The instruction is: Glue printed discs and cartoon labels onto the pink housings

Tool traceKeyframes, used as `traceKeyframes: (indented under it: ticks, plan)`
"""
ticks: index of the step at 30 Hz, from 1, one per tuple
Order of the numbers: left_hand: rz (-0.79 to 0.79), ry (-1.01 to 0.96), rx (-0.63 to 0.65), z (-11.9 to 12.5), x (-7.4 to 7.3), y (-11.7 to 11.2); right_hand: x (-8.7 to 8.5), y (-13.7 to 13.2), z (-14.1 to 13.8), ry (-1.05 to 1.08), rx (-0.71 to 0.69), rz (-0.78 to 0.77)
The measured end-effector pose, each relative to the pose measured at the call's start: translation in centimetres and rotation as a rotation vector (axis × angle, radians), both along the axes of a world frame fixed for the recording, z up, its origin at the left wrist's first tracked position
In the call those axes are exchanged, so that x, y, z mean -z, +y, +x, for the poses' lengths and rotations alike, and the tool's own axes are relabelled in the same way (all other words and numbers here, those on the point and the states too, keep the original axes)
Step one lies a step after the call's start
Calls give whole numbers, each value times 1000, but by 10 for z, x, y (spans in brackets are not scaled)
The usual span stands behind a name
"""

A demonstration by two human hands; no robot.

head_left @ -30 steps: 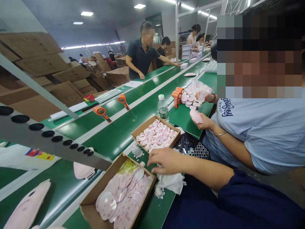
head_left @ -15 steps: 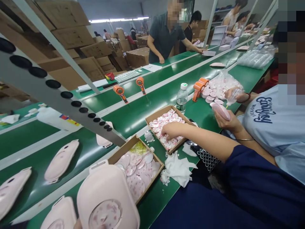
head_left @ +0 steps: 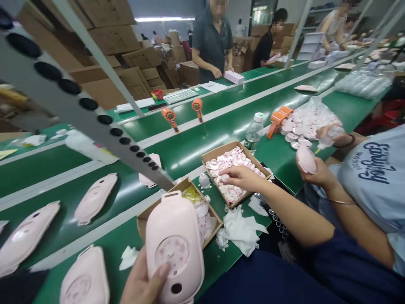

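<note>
My left hand (head_left: pixel 148 274) grips a pale pink plastic housing (head_left: pixel 186 230) near the front edge, thumb pressed by its round flower-patterned inset. The housing has a slotted tab at the top and a dark round hole low down. My right hand (head_left: pixel 242 178) hovers over a cardboard tray (head_left: pixel 236 202) heaped with small white-and-pink animal-face pieces (head_left: pixel 232 160). Its fingertips are pinched on what looks like one such piece (head_left: pixel 224 178). Behind the held housing, partly hidden, a second cardboard box (head_left: pixel 217 228) contains round patterned discs (head_left: pixel 202 209) and a yellow bag (head_left: pixel 191 194).
Another pink housing (head_left: pixel 85 274) lies at front left; several more (head_left: pixel 96 198) rest on the green belt. White tissue (head_left: pixel 243 230) lies before the tray, a water bottle (head_left: pixel 254 135) behind it. A grey post (head_left: pixel 126 139) slants across. At right, a co-worker (head_left: pixel 363 169) holds a pink part and a squeeze bottle.
My left hand has raised the pink housing and moved it right, now showing its lower hole. My right hand has lifted from among the pieces, fingers pinched. The view has shifted slightly.
</note>
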State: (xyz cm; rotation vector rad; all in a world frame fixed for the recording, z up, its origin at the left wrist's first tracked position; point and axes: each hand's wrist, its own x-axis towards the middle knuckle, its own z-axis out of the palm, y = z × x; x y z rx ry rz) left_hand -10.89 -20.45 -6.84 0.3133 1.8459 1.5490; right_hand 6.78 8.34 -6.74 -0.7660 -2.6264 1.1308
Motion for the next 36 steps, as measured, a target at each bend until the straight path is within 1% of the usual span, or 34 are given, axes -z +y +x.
traceKeyframes:
  ticks: [2,3,4,5,6,7,10,12,14,16,18,22,25,27,29,30,31,32,34,35,36]
  plan:
    - [74,-4,44,7,-2,8,-8,-30,6,183,-35,-111]
    - [120,-15,86,10,-3,11,-13,-46,8,352,-55,-228]
    - [170,-39,138,12,-3,14,-18,-62,11,474,-104,-314]
    - [220,-75,200,13,-3,16,-24,-76,13,543,-144,-336]
    - [266,-112,248,15,-2,18,-29,-88,14,578,-173,-295]
    - [305,-138,288,17,-1,18,-35,-99,14,574,-201,-195]
    - [362,-117,339,24,2,16,-46,-117,8,570,-242,219]
    - [363,-63,370,29,3,13,-47,-122,2,616,-228,426]
    - [362,-29,403,33,3,10,-45,-125,-1,628,-199,566]
    - [369,2,420,35,3,7,-42,-129,-1,583,-209,646]
    - [366,41,416,36,2,5,-41,-134,1,538,-239,691]
    - [347,112,415,37,-1,3,-43,-144,6,540,-255,745]
    - [371,120,420,38,-3,1,-43,-147,10,528,-278,740]
    - [392,109,416,39,-2,-2,-41,-146,12,568,-254,688]
    - [411,97,393,40,0,-4,-35,-145,11,628,-136,562]
    - [422,88,378,41,2,-6,-32,-145,10,635,-73,444]
    - [434,78,364,42,4,-7,-28,-145,8,615,-35,289]
    - [448,66,353,43,6,-9,-25,-145,6,570,-34,109]
    - [465,43,340,44,10,-12,-19,-147,1,464,-100,-246]
    - [467,41,332,45,11,-14,-17,-148,-1,428,-131,-373]
    - [465,45,322,45,12,-15,-15,-149,-2,409,-145,-451]
